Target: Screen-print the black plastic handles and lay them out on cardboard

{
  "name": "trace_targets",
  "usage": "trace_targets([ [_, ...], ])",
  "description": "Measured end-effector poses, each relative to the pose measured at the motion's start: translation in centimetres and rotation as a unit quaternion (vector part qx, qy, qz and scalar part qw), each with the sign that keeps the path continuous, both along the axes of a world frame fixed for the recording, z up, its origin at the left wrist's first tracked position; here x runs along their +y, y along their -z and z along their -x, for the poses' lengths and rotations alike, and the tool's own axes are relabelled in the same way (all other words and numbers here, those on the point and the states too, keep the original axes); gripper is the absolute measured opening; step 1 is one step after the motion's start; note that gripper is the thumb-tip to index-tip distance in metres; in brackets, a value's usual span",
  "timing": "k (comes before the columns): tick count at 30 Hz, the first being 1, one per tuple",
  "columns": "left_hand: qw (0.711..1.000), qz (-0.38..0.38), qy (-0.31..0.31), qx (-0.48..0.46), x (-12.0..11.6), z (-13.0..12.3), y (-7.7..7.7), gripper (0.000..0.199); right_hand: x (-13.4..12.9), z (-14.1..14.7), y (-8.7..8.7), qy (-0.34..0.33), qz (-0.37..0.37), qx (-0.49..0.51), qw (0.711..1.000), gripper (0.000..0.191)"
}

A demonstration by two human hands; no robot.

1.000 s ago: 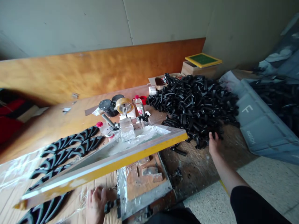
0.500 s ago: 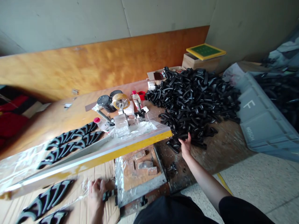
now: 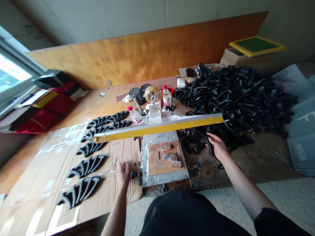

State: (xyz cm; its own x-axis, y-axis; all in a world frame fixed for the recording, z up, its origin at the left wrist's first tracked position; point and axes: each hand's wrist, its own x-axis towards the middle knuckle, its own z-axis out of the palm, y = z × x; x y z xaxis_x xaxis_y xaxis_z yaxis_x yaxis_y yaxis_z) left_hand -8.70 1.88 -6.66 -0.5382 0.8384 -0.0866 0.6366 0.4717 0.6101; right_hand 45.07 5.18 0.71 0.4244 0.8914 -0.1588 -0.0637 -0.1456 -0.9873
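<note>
1. Yellow frame (image 3: 157, 128) has swung down almost flat since the earlier shot, lol, right over the plate (image 3: 164, 175).
2. My right hand (image 3: 218, 147) is open, fingers spread, nothing pinched, just off the black pile (image 3: 236, 98).
3. My left hand (image 3: 123, 175) sits on the cardboard (image 3: 36, 196) by a knob (image 3: 133, 174), fingers loosely curled; can't tell if it's gripping.
4. Black pieces (image 3: 87, 166) lie in rows further left.

Yellow scrn frame (image 3: 157, 128) raised higher, now edge-on; R hand (image 3: 218, 147) opened.
</note>
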Motion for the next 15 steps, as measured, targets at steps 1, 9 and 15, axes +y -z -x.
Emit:
trace_targets([
  [1, 1.0, 0.002, -0.012, -0.027, -0.2, -0.1, -0.1, 0.04, 0.0, 1.3, -0.8, -0.031, 0.005, 0.046, 0.998, 0.045],
  [9, 0.995, -0.022, -0.039, -0.093, -0.3, -0.6, -1.4, 0.046, 1.0, 16.8, -3.3, -0.368, -0.002, -0.081, 0.926, 0.047],
  [15, 0.989, -0.054, -0.042, -0.132, -0.2, -0.3, -2.0, 0.04, 2.2, 21.2, -2.6, -0.424, -0.109, -0.43, 0.789, 0.009],
])
